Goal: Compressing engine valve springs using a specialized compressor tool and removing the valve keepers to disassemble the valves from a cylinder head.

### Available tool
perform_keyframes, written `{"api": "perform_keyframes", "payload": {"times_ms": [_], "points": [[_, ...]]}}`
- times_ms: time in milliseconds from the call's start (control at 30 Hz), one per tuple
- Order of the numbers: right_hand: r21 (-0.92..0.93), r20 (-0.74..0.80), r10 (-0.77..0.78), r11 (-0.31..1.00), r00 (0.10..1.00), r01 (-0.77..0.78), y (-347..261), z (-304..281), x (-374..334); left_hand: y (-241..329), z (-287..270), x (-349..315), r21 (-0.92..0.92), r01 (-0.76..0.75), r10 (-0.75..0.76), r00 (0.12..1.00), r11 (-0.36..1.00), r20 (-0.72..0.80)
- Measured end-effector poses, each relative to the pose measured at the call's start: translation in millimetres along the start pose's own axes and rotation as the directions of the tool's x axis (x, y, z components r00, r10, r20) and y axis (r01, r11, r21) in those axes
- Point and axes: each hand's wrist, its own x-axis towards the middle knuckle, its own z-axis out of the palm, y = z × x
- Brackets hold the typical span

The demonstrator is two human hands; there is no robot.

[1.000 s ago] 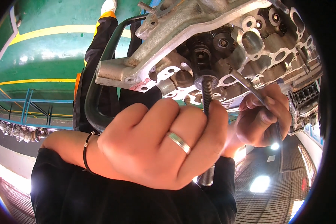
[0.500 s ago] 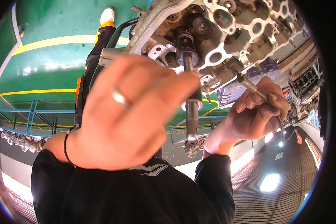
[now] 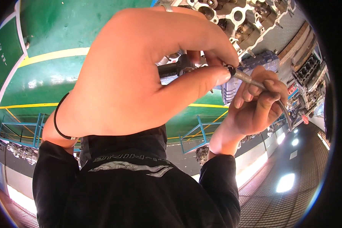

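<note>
My left hand point(image 3: 129, 72), with a ring and a dark wrist cord, fills the middle of the view. Its thumb and forefinger pinch a small dark piece point(image 3: 231, 70) at the tip of a flexible pick-up tool point(image 3: 250, 80). Lower right, my right hand point(image 3: 256, 104) is closed around that tool's coiled, spring-like shaft; its bent tail hangs past the fingers. A black cylindrical tool point(image 3: 173, 69) shows through the gap between my left thumb and fingers; whether that hand also holds it I cannot tell. Behind is an engine cylinder head point(image 3: 225, 16) with round bores, partly hidden by my left hand.
A purple-blue ribbed cover point(image 3: 268, 60) lies beyond my right hand. Wooden planks point(image 3: 300, 42) and more engine parts point(image 3: 307, 72) are at the far right. Blue metal stands point(image 3: 201, 133) sit behind my arms. Yellow lines cross the green floor point(image 3: 57, 22); a green board point(image 3: 3, 70) stands left.
My left hand has moved right and its fingers have come to the tip of the pick-up tool. The cylinder head has shifted up and right in view. My right hand still grips the tool.
</note>
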Motion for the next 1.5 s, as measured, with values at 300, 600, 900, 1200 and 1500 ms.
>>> {"api": "perform_keyframes", "payload": {"times_ms": [300, 600, 900, 1200, 1500], "points": [[-0.029, -0.025, -0.026, 0.999, 0.999, 0.026, 9, 1, -12, -7, 5, -3, 0.062, 0.046, -0.046, 0.999, 0.997, -0.001], [-0.053, -0.374, -0.114, 0.993, 0.92, 0.101, -1, -62, -66, 29, 42, 36, -0.264, 0.311, -0.288, 0.95, 0.913, 0.124], [0.11, -0.63, -0.023, 0.987, 0.777, 0.118, 22, -119, -158, 67, 121, 105, 0.079, 0.477, -0.442, 0.724, 0.875, 0.53], [0.071, -0.722, -0.05, 0.987, 0.69, 0.145, 52, -145, -224, 39, 253, 167, 0.488, -0.797, 0.092, 0.549, 0.356, 0.831], [0.158, -0.703, 0.02, 0.979, 0.711, 0.13, 64, -140, -244, 8, 284, 188, 0.656, -0.755, -0.202, 0.639, 0.024, 0.742]]}}
